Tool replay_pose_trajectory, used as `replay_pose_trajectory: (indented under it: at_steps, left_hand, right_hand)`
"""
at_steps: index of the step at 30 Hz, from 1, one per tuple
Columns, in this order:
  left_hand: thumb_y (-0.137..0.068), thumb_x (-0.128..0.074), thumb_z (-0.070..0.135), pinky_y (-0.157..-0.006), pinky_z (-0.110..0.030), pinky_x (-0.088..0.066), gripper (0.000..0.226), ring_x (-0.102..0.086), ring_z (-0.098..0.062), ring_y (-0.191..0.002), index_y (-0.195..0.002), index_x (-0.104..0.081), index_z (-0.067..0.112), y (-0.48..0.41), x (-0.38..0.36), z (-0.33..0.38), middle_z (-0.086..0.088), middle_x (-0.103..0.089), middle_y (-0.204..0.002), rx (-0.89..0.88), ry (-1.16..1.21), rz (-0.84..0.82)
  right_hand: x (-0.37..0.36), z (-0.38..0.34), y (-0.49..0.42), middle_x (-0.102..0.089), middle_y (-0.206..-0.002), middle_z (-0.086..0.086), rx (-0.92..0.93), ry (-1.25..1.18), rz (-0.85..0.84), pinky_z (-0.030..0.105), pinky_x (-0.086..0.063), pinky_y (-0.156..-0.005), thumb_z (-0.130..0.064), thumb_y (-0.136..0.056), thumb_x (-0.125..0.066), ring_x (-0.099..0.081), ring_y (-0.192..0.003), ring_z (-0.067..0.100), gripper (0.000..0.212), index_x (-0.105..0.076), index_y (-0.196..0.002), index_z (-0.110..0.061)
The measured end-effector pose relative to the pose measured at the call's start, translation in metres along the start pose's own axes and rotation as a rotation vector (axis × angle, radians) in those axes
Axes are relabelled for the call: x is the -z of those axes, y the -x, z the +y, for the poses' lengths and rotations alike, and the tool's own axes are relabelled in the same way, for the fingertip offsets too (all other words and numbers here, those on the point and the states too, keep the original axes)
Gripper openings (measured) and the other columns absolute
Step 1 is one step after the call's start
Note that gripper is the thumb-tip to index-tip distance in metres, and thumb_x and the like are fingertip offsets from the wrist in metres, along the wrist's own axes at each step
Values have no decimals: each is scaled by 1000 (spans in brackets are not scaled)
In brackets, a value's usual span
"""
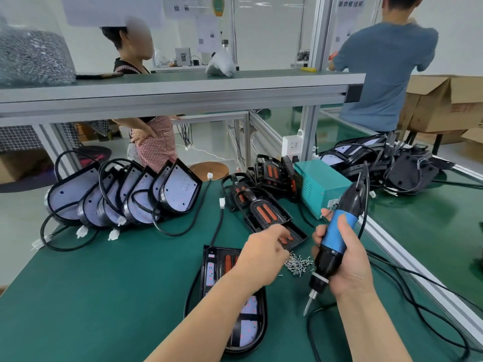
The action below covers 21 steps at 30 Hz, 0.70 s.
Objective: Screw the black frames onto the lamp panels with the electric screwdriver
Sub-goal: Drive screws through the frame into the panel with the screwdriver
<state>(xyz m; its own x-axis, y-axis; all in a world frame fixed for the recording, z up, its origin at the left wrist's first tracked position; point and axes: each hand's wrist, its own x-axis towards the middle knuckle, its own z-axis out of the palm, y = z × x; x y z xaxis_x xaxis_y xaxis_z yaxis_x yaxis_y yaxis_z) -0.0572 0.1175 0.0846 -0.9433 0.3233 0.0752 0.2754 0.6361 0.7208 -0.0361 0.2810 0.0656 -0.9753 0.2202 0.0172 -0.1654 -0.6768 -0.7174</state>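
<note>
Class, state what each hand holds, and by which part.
Right hand grips the electric screwdriver by its blue barrel. Left hand, at the screws: cannot be told.

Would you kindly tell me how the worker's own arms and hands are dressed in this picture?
Both are bare. The left hand and the right hand wear no gloves, and no ring, watch or wristband shows on either. The left forearm and the right forearm are uncovered down to the picture's lower edge, so no sleeve is in view.
</note>
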Motion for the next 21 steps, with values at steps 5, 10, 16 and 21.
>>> replay_pose_trajectory:
  at_steps: [5, 10, 16, 21]
  left_hand:
    - [-85, -74, 8, -58, -15, -42, 14, -55, -7, -59, -76, -75, 18, 32, 35, -17, 1, -71, -69, 214, 674, 125]
    - [-73, -76, 5, -48, -17, -43, 5, -49, -10, -54, -76, -71, 4, 59, 45, -25, -9, -65, -69, 411, 1171, 128]
    - [-66, -71, -3, -54, -17, -55, 9, -62, -13, -61, -71, -78, 1, 78, 46, -24, -20, -73, -82, 499, 1396, 93]
    - [-68, -68, -7, -53, -19, -56, 10, -62, -15, -61, -72, -76, -1, 83, 40, -18, -23, -72, -84, 557, 1484, 42]
  right_hand:
    - [-35, -13, 6, -55, -69, 1, 96, 16, -8, 17, -47, -51, -32, -81, -68, -52, -59, 10, 32, -59, -108, -17]
    - [-66, -18, 10, -56, -70, 0, 213, -25, 47, 18, -49, -57, -28, -79, -80, -52, -60, 12, 32, -59, -103, -19]
    - [-94, -22, 10, -59, -69, -3, 327, -96, 148, 20, -46, -59, -31, -87, -74, -57, -61, 12, 25, -58, -106, -24]
    - [-108, -17, 11, -58, -68, -3, 333, -141, 186, 19, -46, -53, -34, -90, -72, -56, -58, 10, 26, -57, -108, -24]
